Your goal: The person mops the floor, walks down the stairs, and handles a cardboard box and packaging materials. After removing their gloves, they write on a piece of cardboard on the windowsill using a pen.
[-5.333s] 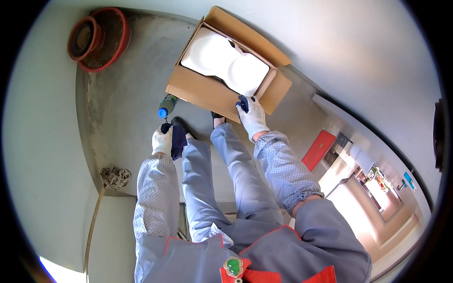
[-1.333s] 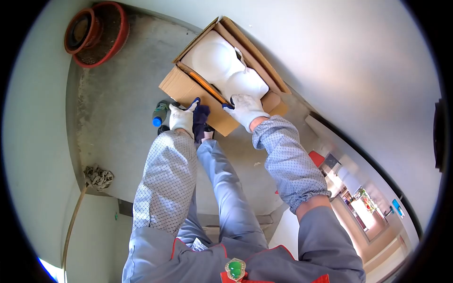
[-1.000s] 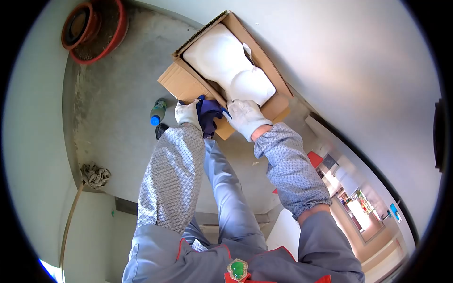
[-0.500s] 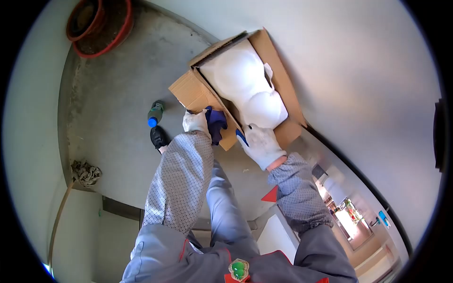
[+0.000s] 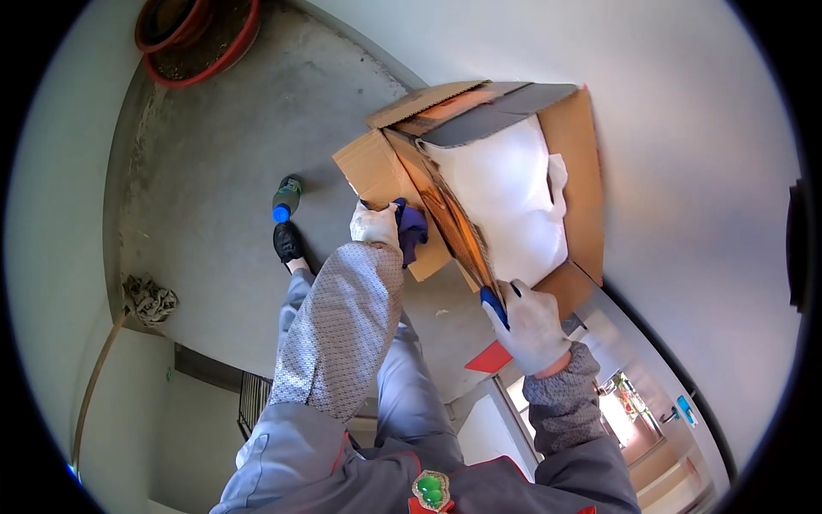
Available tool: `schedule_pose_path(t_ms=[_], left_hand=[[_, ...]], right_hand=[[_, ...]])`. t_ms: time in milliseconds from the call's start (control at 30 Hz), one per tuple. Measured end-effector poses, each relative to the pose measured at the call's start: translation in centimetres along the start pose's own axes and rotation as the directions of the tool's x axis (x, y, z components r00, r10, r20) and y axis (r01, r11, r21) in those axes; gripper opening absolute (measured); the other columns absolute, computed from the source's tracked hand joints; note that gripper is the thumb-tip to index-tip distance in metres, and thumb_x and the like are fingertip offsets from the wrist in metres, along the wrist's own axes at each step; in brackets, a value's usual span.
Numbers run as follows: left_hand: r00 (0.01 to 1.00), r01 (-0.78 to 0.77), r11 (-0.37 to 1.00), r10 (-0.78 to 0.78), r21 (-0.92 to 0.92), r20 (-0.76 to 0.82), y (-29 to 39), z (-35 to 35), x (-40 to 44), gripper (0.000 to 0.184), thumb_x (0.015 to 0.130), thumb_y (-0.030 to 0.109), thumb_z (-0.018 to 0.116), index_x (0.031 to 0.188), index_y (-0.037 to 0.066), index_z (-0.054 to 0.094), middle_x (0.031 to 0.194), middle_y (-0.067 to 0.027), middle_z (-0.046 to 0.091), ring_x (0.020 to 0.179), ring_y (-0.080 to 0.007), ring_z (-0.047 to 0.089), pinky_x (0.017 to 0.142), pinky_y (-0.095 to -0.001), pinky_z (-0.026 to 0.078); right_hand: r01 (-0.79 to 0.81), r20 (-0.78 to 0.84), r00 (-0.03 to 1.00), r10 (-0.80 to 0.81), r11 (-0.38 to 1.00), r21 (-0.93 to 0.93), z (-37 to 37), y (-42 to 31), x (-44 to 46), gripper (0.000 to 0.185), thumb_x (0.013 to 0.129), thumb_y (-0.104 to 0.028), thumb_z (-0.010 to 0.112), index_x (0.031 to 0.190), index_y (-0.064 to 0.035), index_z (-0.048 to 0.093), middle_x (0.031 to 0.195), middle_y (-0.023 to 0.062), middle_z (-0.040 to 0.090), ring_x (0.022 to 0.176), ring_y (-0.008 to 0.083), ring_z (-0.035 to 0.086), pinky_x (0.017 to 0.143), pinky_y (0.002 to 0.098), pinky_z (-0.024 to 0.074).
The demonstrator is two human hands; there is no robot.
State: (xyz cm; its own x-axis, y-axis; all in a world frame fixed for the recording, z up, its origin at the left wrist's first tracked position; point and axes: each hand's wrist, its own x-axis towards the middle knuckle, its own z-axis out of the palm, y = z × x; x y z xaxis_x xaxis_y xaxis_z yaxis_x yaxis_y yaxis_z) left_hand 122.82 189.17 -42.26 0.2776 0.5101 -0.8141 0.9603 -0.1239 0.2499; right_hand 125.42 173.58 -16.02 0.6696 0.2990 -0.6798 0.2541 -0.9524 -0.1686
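An open cardboard box (image 5: 584,171) with orange printing on its side leans by the wall, holding white molded foam (image 5: 497,188). My right hand (image 5: 529,321), in a white glove with blue fingertips, grips the near corner edge of the box. My left hand (image 5: 375,224), gloved the same way, is closed on a dark purple cloth (image 5: 413,231) beside the box's outfolded flap (image 5: 372,167). A green bottle with a blue cap (image 5: 288,195) lies on the floor to the left of that hand, near my black shoe (image 5: 288,242).
Red round tubs (image 5: 214,60) stand at the upper left. A mop head (image 5: 150,300) with a long handle rests by the left wall. A red object (image 5: 489,357) lies low right of centre, near a doorway. The wall rises close on the right.
The box has tilted and turned, its printed side and a grey inner flap now showing. My right hand has moved right and down with its edge. My left hand keeps the cloth.
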Motion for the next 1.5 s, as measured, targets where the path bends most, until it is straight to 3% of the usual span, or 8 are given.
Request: schedule_pose_path(t_ms=[100,467,600,800,1100,1367,1467,1500], left_hand=[[1.0,0.002,1.0,-0.002,-0.017,0.011,-0.3,0.2,-0.1,0.049,0.07,0.031,0.084,0.111,0.007,0.07,0.104,-0.0162,0.074,0.1,-0.034,0.07,0.09,-0.0408,0.054],[0.994,-0.067,0.978,0.082,-0.198,0.066,-0.9,-1.3,-1.7,0.053,0.075,0.032,0.084,0.118,0.006,0.066,0.106,-0.0154,0.074,0.1,-0.033,0.07,0.09,-0.04,0.054],[0.993,-0.101,0.991,0.106,-0.084,0.054,-2.2,-0.7,-0.6,0.042,0.076,0.032,0.081,0.111,0.01,0.072,0.102,-0.0154,0.075,0.098,-0.032,0.071,0.088,-0.0401,0.054],[0.948,-0.25,0.93,0.292,-0.27,0.128,-5.5,-0.2,1.4,0.037,0.079,0.03,0.079,0.11,0.011,0.074,0.093,-0.014,0.076,0.087,-0.0306,0.073,0.08,-0.0387,0.056],[0.958,-0.038,0.981,0.09,-0.19,0.273,-6.9,-0.2,3.1,0.033,0.08,0.034,0.078,0.103,0.011,0.077,0.09,-0.0156,0.075,0.085,-0.0316,0.072,0.079,-0.0399,0.055],[0.915,-0.206,0.971,0.234,-0.118,0.328,-4.2,-3.7,0.9,0.031,0.087,0.035,0.069,0.112,0.016,0.074,0.097,-0.0175,0.073,0.093,-0.0368,0.069,0.083,-0.042,0.055],[0.913,-0.246,0.949,0.296,-0.197,0.283,-4.9,-3.3,1.1,0.032,0.086,0.033,0.074,0.106,0.007,0.076,0.086,-0.014,0.075,0.082,-0.0274,0.072,0.077,-0.0362,0.054],[0.924,-0.272,0.962,0.263,-0.008,0.278,-3.6,-4.4,0.5,0.033,0.086,0.033,0.074,0.109,0.009,0.075,0.091,-0.0167,0.075,0.09,-0.0324,0.072,0.083,-0.0387,0.054]], right_hand=[[-0.001,0.027,1.0,0.002,0.999,-0.038,-0.8,0.3,-1.7,0.028,0.091,-0.029,0.067,0.102,-0.0034,0.064,0.081,0.012,0.059,0.061,0.0289,0.064,0.06,0.0392,0.0528],[-0.063,0.003,0.998,0.064,0.998,-0.029,-2.2,0.1,-5.0,0.027,0.093,-0.027,0.065,0.104,-0.0031,0.066,0.082,0.0132,0.061,0.061,0.0318,0.063,0.061,0.0414,0.0516],[-0.083,0.012,0.996,0.084,0.996,-0.015,-0.7,0.7,-4.3,0.026,0.093,-0.026,0.064,0.102,-0.002,0.065,0.083,0.0144,0.061,0.063,0.0318,0.064,0.06,0.0409,0.052],[-0.077,-0.015,0.997,0.078,0.996,0.035,2.0,1.4,-2.6,0.026,0.094,-0.027,0.064,0.099,-0.0013,0.065,0.083,0.0167,0.063,0.065,0.0331,0.065,0.061,0.0422,0.0528],[-0.065,0.049,0.997,0.063,0.997,0.049,10.2,2.6,5.6,0.033,0.096,-0.034,0.06,0.101,-0.0016,0.064,0.092,0.0178,0.066,0.082,0.036,0.066,0.075,0.0456,0.0523],[-0.082,0.067,0.994,0.085,0.996,-0.046,18.1,3.3,12.6,0.036,0.094,-0.038,0.063,0.109,-0.0056,0.066,0.099,0.0151,0.068,0.09,0.0323,0.069,0.079,0.0428,0.0551],[-0.108,0.014,0.994,0.108,0.993,-0.043,19.1,3.3,12.4,0.037,0.094,-0.039,0.063,0.109,-0.0059,0.065,0.101,0.0148,0.067,0.09,0.0315,0.069,0.08,0.0427,0.0552],[-0.123,0.041,0.991,0.125,0.991,-0.043,18.7,3.2,12.5,0.038,0.093,-0.04,0.063,0.112,-0.0059,0.065,0.102,0.0152,0.067,0.092,0.0316,0.069,0.08,0.0426,0.0551]])
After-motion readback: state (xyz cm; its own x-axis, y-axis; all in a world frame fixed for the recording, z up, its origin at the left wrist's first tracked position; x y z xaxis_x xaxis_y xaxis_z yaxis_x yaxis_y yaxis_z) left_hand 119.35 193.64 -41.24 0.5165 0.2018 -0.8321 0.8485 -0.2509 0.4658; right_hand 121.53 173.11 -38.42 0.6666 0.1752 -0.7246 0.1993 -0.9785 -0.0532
